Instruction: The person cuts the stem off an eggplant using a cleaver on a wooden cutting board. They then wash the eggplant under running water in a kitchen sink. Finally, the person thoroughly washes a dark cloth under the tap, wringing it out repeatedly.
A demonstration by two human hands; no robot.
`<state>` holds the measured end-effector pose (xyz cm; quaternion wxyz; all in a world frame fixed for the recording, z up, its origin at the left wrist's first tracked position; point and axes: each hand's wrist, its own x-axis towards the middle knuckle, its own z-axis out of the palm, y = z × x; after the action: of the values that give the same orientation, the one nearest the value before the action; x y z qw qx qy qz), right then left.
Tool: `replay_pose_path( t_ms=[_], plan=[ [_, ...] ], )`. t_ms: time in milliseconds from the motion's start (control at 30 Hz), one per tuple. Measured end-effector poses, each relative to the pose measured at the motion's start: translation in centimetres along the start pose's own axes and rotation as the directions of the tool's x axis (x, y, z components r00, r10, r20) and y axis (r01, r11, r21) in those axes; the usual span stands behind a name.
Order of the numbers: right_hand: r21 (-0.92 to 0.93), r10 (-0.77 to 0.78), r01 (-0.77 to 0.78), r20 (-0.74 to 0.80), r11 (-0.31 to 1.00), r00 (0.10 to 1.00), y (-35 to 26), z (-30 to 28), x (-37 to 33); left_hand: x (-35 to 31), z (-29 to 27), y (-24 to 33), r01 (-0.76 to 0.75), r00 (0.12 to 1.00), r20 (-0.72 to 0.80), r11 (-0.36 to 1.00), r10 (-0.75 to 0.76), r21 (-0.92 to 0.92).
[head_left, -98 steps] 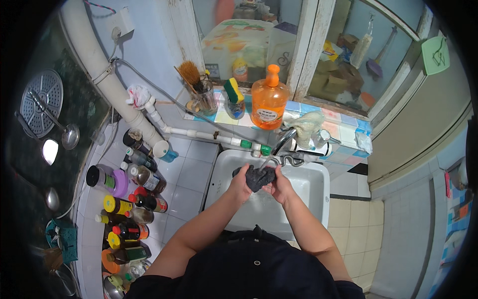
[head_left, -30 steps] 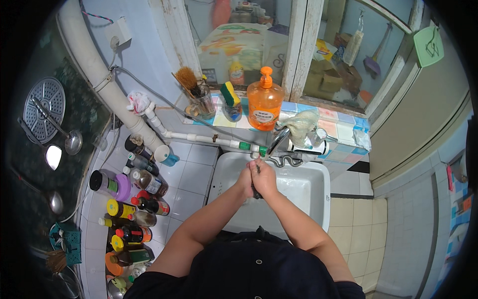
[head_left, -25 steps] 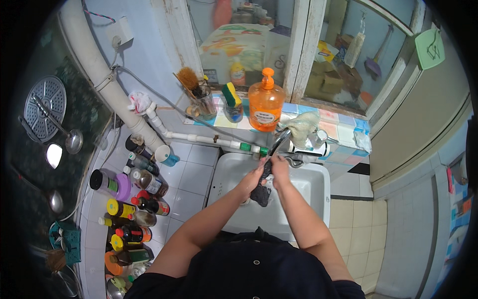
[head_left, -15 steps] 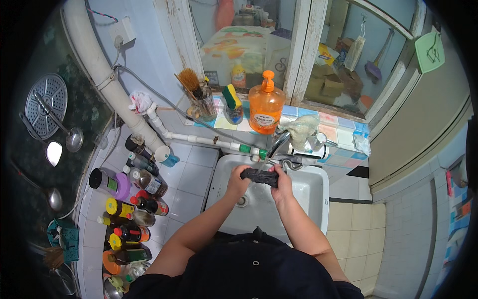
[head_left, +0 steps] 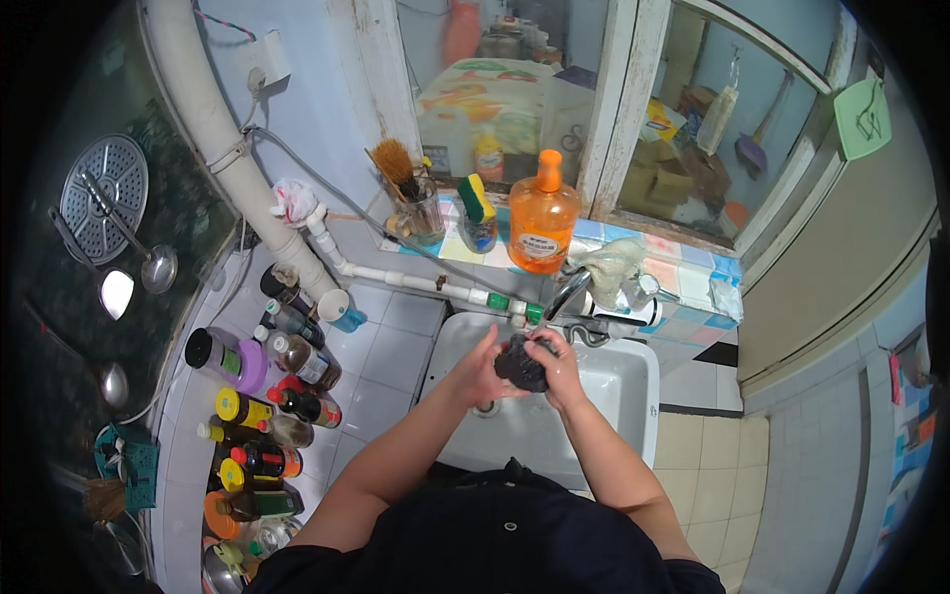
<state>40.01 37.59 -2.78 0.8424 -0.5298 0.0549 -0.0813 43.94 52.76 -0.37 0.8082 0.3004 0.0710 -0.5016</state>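
Note:
Over the white sink (head_left: 633, 396), below the metal faucet (head_left: 566, 295), a dark grey, wet-looking piece of cloth (head_left: 519, 364) is bunched into a lump. My right hand (head_left: 556, 366) is closed on its right side, fingers curled over the top. My left hand (head_left: 481, 372) lies against its left side with the palm turned to it, thumb raised and fingers stretched out. Where the left fingertips end under the cloth is partly hidden. Whether water runs from the faucet onto the cloth is hard to make out.
Behind the sink, a tiled ledge holds an orange pump bottle (head_left: 542, 223), a yellow-green sponge (head_left: 477, 199) in a glass, a jar of brushes (head_left: 416, 203) and a pale cloth (head_left: 612, 269). Several sauce bottles (head_left: 265, 458) crowd the left counter, near a blue-white cup (head_left: 340, 311).
The cloth was stretched lengthwise between both hands; now it is bunched into a lump. My left hand has loosened its hold and spread its fingers. The view has shifted slightly.

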Motion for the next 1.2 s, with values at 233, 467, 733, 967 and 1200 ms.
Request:
replay_pose_path(
  t_ms=[233,467,733,967,1200],
  plan=[
    [0.182,-0.031,0.09,-0.304,0.979,0.952,0.7,3.0,-0.6,5.5,-1.0,-1.7,-0.38,0.9,-0.224,0.925,0.374,0.018],
    [0.547,0.415,-0.175,-0.353,0.819,0.839,0.7,2.8,0.3,4.1,3.1,-2.2,-0.352,0.561,-0.03,0.27,0.828,0.896],
    [0.509,0.361,-0.442,0.256,0.739,0.897,13.1,-3.6,4.2,2.9,2.1,-2.8,-0.381,0.424,0.569,-0.43,0.705,0.818],
    [0.493,0.632,-0.641,0.214,0.588,0.745,0.4,1.0,0.1,4.0,0.5,-1.6,-0.614,0.396,0.085,0.195,0.914,0.765],
    [-0.055,0.231,-0.225,0.216,0.973,0.949,-1.2,-1.6,1.4,2.0,-2.2,0.5,-0.352,0.936,0.103,0.896,0.336,0.27]
  ],
)
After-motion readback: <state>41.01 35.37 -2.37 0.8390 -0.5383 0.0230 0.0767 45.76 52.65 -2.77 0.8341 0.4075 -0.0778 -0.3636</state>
